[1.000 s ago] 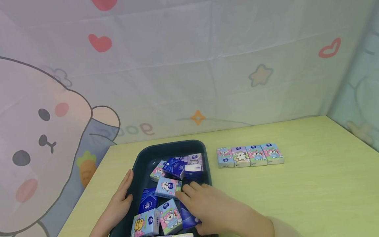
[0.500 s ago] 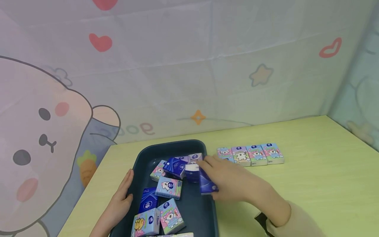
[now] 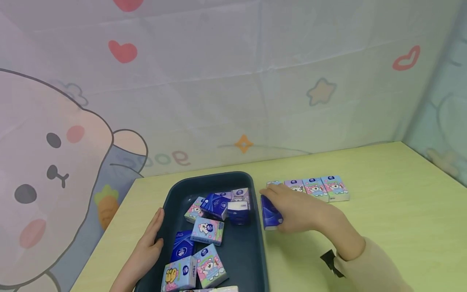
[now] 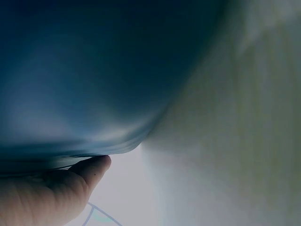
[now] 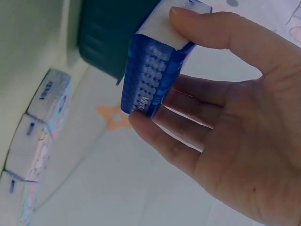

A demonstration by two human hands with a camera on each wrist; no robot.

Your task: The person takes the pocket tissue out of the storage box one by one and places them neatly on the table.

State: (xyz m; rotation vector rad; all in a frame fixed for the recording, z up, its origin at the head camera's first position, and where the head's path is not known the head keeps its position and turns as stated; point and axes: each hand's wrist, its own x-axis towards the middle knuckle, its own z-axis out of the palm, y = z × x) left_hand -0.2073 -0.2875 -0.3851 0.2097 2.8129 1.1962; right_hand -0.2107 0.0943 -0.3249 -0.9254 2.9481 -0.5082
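Observation:
My right hand (image 3: 297, 207) grips a dark blue tissue pack (image 3: 270, 214) just outside the right wall of the dark teal tray (image 3: 242, 259). In the right wrist view the thumb lies on the white end of this tissue pack (image 5: 155, 61) and the fingers curl along its other side. Along the tray's left wall rests my left hand (image 3: 144, 249), fingers straight. The left wrist view shows part of the left hand (image 4: 51, 193) against the tray's outer side (image 4: 94, 94). Blue packs (image 3: 215, 206) and pastel cartoon packs (image 3: 208, 231) lie loose in the tray.
Behind the right hand, several pastel tissue packs (image 3: 335, 188) stand side by side in a row on the yellow-green table (image 3: 401, 227), partly hidden by it. A printed cloth backdrop (image 3: 204, 81) rises along the table's back edge.
My right hand has taken the blue tissue pack from the tray's lower right and carried it up and right, over the right wall. The left hand has stayed in place.

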